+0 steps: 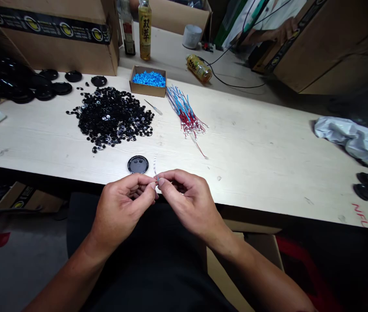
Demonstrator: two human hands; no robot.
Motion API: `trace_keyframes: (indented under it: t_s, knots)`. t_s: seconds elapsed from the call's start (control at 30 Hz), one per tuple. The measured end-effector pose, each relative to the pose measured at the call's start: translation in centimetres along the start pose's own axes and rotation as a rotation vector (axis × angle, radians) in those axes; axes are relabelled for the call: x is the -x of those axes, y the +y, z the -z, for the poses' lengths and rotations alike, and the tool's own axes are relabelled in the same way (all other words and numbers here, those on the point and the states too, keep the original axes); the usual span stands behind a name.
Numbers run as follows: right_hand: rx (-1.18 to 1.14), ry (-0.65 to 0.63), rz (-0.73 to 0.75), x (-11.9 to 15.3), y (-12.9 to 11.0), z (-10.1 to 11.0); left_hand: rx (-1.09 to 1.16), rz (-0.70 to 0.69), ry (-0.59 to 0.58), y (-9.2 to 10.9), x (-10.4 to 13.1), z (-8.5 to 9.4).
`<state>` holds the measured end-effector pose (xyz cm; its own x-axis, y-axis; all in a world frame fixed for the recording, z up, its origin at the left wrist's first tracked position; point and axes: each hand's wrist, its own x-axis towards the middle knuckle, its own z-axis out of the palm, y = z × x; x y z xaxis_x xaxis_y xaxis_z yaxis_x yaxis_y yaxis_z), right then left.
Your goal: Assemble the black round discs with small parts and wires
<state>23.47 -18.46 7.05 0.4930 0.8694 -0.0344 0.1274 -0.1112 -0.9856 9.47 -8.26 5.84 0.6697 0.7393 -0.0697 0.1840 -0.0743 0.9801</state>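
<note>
At the table's front edge, my left hand (125, 199) and my right hand (190, 199) meet fingertip to fingertip, both pinched closed on a thin wire (155, 164). A white length of it with dark marks sticks up past the fingers, and a speck of blue shows between them; the rest is hidden. Just beyond my left fingers lies a round black cap (137, 164) with two small round marks inside. Farther back is a bundle of wires (187, 112), blue and white at one end, red with small white tips at the other.
A heap of small black parts (112, 117) spreads at left, near a screwdriver (153, 107). Behind stand a small box of blue pieces (148, 91), bottles (145, 30) and a large carton (57, 56). Another person's hand (286, 31) rests by a carton at the back right.
</note>
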Motion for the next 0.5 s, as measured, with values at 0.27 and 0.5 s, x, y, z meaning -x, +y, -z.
trace_keyframes:
  t_s: [0.27, 0.5]
  knots:
    - [-0.028, 0.004, -0.01, -0.15, -0.06, -0.1, -0.008, -0.003, 0.007, 0.15, 0.16, -0.04]
    - [-0.003, 0.002, 0.011, 0.05, 0.22, -0.22, -0.003, -0.012, 0.007, 0.08, 0.19, -0.23]
